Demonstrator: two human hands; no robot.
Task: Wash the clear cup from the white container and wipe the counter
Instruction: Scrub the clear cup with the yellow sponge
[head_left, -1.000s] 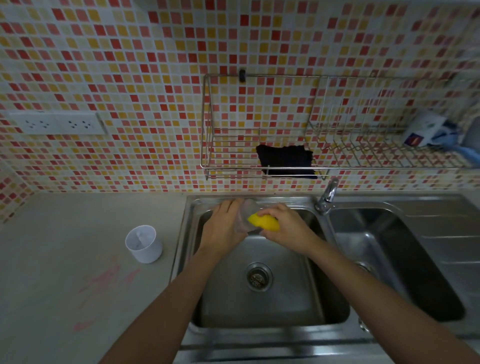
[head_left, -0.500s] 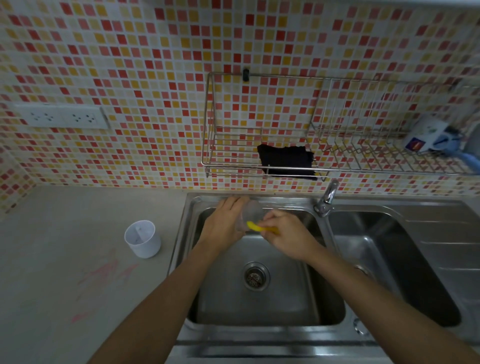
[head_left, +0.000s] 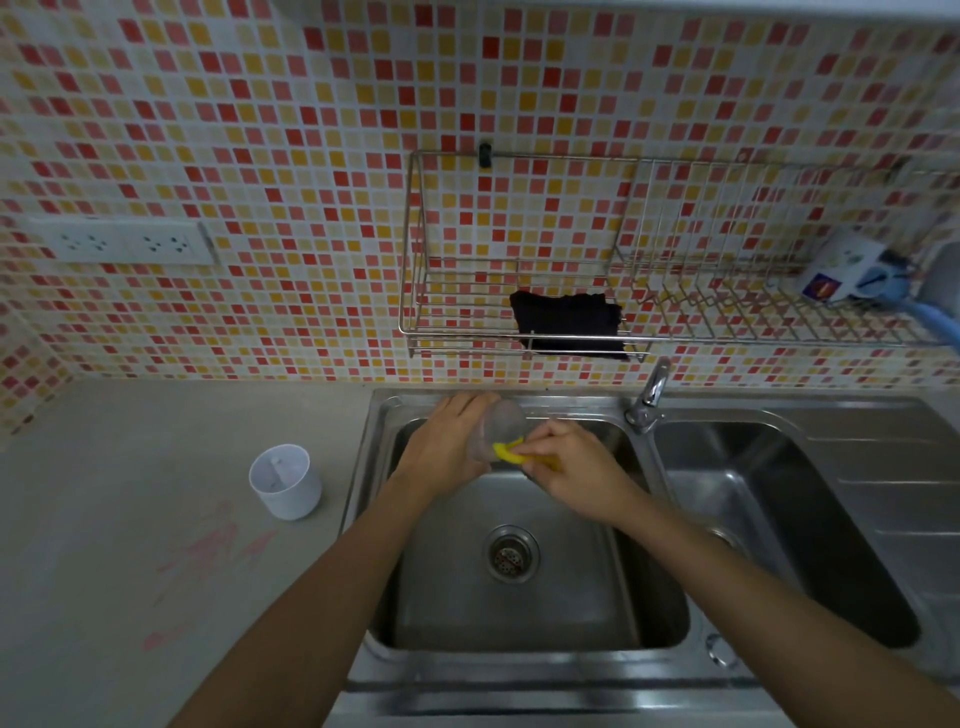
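Over the back of the left sink basin (head_left: 524, 618), my left hand (head_left: 447, 441) grips the clear cup (head_left: 498, 426) from its left side, the cup tilted with its mouth toward the right. My right hand (head_left: 566, 467) pinches a yellow sponge (head_left: 506, 451) against the cup's lower rim. The white container (head_left: 285, 480) stands upright on the grey counter (head_left: 130, 519), left of the sink. Pink smears (head_left: 218, 545) mark the counter in front of the container.
A tap (head_left: 649, 397) rises between the left basin and the right basin (head_left: 779, 519). On the tiled wall hangs a wire rack (head_left: 670, 338) holding a black cloth (head_left: 566, 322) and a mug (head_left: 841, 273). A socket strip (head_left: 124, 241) is on the wall at left.
The sponge has slid from the cup's outside down to its rim, with less yellow showing. Both hands stay over the back of the left basin.
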